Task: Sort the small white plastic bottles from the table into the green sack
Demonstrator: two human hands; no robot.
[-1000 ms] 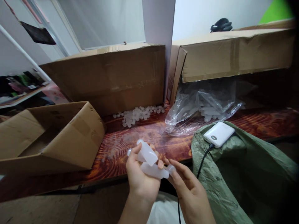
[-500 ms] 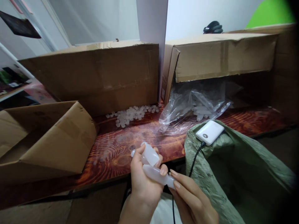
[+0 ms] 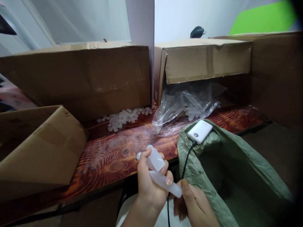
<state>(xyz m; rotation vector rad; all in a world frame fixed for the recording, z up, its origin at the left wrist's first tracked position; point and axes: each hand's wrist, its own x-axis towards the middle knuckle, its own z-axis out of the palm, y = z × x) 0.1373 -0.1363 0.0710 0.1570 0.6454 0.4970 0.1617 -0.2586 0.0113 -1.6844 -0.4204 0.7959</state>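
Observation:
My left hand [image 3: 151,186] is closed around small translucent white plastic bottles. One bottle [image 3: 155,159] points up and away between thumb and fingers. A lower bottle [image 3: 163,183] lies slanted across the palm, its narrow end toward the right. A round whitish tip [image 3: 139,155] pokes out beside my left thumb; the rest of that piece is hidden. At the narrow end of the lower bottle, my right hand [image 3: 196,201] is closed, thumb against the tip and other fingers curled below.
Small translucent caps [image 3: 124,118] are heaped on the wooden table [image 3: 106,157]. A clear plastic bag [image 3: 175,107] with white pieces spills from a cardboard box [image 3: 208,60]. An open carton [image 3: 44,148] stands left. A white power bank [image 3: 200,131] with a black cable rests on a green sack [image 3: 213,195].
My right thumb has moved onto the end of the lower bottle, and its fingers have curled under. The left hand still grips the bottles. The view has shifted to the right.

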